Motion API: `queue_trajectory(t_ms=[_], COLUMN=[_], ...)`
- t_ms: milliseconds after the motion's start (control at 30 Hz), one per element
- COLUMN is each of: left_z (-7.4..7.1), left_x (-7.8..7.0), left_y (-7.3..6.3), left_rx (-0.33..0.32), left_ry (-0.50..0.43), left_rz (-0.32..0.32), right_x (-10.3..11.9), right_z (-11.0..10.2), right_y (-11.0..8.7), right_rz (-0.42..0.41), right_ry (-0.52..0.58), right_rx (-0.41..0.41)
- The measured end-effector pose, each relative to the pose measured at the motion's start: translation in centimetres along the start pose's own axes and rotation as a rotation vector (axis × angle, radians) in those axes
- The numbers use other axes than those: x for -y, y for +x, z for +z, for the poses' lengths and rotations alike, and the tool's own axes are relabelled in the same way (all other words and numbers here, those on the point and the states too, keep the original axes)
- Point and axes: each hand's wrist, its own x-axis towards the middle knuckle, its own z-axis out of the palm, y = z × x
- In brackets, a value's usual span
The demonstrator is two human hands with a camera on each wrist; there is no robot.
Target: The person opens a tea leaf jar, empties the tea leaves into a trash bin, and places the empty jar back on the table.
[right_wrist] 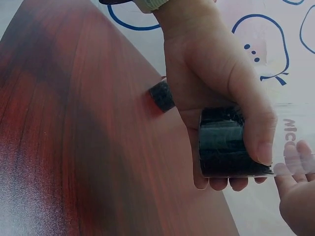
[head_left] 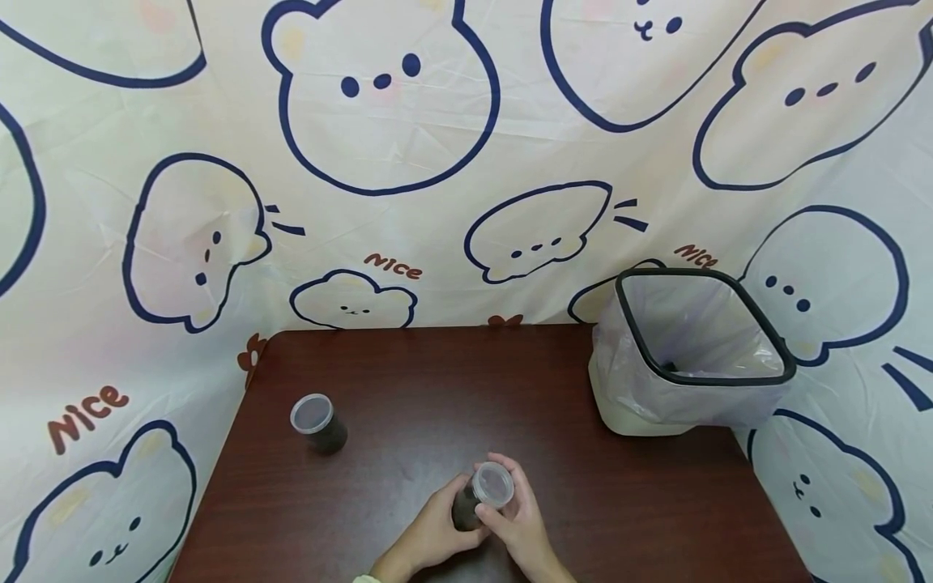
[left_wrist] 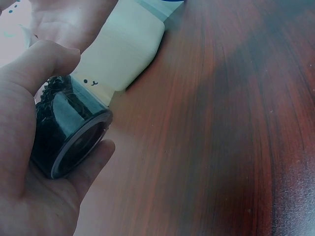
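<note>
Brown tabletop [head_left: 408, 380], left fingers [left_wrist: 97, 161] round jar [left_wrist: 74, 118]

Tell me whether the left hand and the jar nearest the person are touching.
Touching. The left wrist view shows it: the left hand curls round the jar, its palm side against the wall with no gap.

My head camera looks forward and down from above the tabletop [head_left: 656, 502]. Close in, my left-wrist view faces the trash bin [left_wrist: 123, 49] and my right-wrist view the standing jar [right_wrist: 161, 96]; both share the gripped jar [left_wrist: 71, 120].
</note>
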Motion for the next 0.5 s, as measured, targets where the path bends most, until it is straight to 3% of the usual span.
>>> queue_trajectory(t_ms=[500], left_z=[0.0], left_x=[-0.11], left_y=[-0.15], left_rx=[0.006], left_ry=[-0.002], left_rz=[-0.02], right_x=[-0.1], right_z=[0.24], right_y=[0.11], right_rz=[0.008], right_ry=[-0.028], right_rx=[-0.058])
